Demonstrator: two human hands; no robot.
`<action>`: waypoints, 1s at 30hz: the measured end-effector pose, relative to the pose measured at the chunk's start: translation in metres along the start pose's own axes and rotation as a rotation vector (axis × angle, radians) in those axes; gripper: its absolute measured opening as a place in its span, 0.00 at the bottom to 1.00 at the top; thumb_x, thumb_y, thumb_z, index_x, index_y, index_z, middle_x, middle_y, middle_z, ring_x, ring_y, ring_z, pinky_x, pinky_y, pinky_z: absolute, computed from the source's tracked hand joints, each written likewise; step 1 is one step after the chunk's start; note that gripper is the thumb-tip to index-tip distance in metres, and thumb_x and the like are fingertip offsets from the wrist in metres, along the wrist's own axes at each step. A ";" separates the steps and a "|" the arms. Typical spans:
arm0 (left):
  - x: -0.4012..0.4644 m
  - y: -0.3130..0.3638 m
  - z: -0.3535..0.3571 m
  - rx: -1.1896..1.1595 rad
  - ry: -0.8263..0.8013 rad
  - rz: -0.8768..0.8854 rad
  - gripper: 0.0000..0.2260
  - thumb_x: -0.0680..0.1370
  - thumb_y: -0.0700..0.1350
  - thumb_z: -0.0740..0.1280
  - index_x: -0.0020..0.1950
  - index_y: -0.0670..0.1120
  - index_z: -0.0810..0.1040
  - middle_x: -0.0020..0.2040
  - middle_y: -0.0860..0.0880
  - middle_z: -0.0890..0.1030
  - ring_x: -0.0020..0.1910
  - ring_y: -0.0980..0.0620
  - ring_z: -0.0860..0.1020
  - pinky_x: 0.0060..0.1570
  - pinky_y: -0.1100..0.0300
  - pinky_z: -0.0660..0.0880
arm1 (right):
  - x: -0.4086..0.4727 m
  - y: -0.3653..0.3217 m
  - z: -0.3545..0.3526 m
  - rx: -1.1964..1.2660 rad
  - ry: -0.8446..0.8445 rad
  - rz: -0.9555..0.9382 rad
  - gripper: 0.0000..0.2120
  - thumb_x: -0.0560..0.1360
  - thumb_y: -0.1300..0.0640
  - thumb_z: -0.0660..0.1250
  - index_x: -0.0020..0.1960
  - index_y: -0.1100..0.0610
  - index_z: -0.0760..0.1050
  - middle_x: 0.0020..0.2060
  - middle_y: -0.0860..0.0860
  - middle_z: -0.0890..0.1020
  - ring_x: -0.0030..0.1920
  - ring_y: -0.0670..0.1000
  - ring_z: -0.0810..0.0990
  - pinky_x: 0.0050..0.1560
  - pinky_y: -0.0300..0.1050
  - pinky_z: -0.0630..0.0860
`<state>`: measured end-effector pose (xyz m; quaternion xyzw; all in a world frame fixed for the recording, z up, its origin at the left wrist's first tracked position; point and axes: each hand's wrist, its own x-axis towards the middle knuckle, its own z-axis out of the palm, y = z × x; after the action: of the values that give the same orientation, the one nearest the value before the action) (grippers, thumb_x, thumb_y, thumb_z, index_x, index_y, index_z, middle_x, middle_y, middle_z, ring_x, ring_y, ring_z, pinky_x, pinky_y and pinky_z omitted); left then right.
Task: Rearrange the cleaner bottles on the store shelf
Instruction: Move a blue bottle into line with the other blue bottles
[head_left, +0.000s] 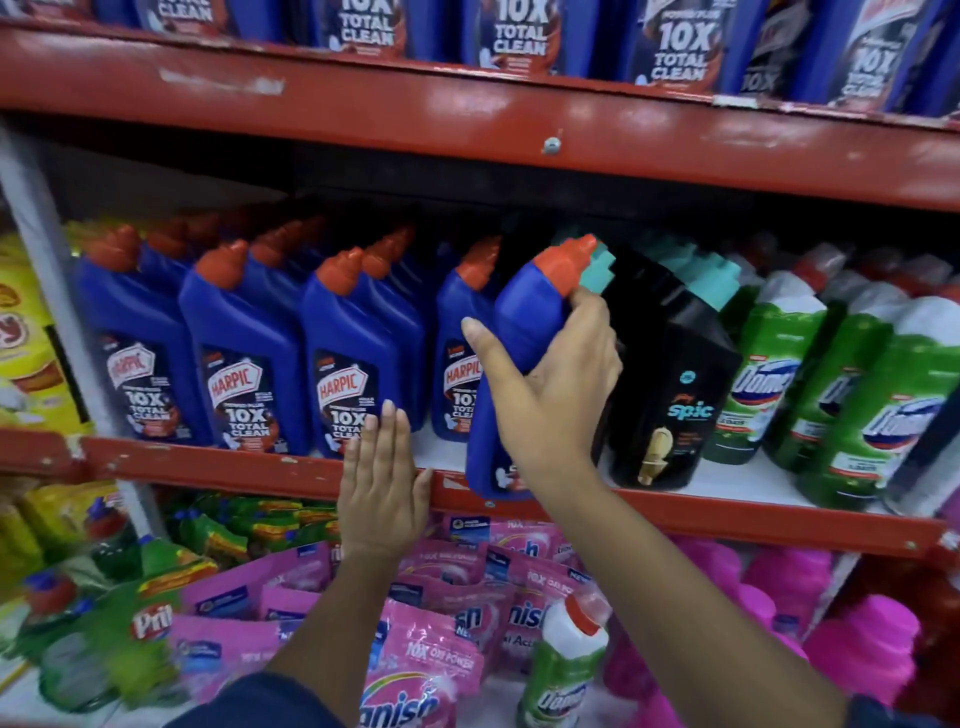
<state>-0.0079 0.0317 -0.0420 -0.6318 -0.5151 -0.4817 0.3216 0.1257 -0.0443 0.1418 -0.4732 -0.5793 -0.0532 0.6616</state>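
Right hand: the right hand (550, 384) was clamped around a blue bottle (511, 364), thumb on its left side, fingers wrapped behind its neck.
Held bottle: blue with a red cap, tilted to the right, its base at the front lip of the red shelf (234, 465), its cap touching a teal cap just beside it.
Left hand: the left hand (382, 473) was flat and empty, fingers together, pressed against the shelf's front edge, fingertips near the blue row.
Blue row: more blue bottles (244, 358) stood upright in rows to the left of the held one.
Black bottle: a black bottle (670, 384) with a teal cap stood just right of the held bottle.
Green bottles: green bottles (769, 374) with white tops stood further right.
Below: pink pouches (415, 670) and one green bottle (563, 670) lay on the lower shelf.
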 end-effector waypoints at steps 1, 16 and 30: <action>0.000 0.000 0.000 0.002 0.001 0.003 0.26 0.84 0.53 0.42 0.79 0.42 0.46 0.80 0.48 0.46 0.78 0.50 0.47 0.76 0.53 0.44 | 0.002 -0.003 0.008 0.010 0.001 0.005 0.31 0.68 0.42 0.73 0.59 0.63 0.71 0.51 0.55 0.78 0.55 0.57 0.76 0.58 0.48 0.63; -0.001 -0.003 0.006 0.060 0.059 0.040 0.25 0.84 0.52 0.42 0.79 0.41 0.49 0.80 0.46 0.48 0.78 0.50 0.50 0.77 0.53 0.46 | -0.003 0.018 0.091 -0.154 0.003 0.050 0.33 0.69 0.42 0.73 0.61 0.66 0.70 0.56 0.60 0.78 0.59 0.62 0.75 0.62 0.58 0.65; -0.002 0.000 0.003 0.063 0.047 0.038 0.25 0.84 0.53 0.42 0.79 0.42 0.46 0.80 0.48 0.45 0.78 0.51 0.47 0.76 0.54 0.45 | -0.057 0.043 0.034 -0.024 -0.151 -0.019 0.32 0.78 0.48 0.65 0.75 0.61 0.58 0.74 0.56 0.65 0.74 0.50 0.60 0.74 0.44 0.57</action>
<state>-0.0073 0.0339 -0.0450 -0.6196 -0.5104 -0.4737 0.3623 0.1093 -0.0243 0.0664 -0.4784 -0.6312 -0.0305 0.6098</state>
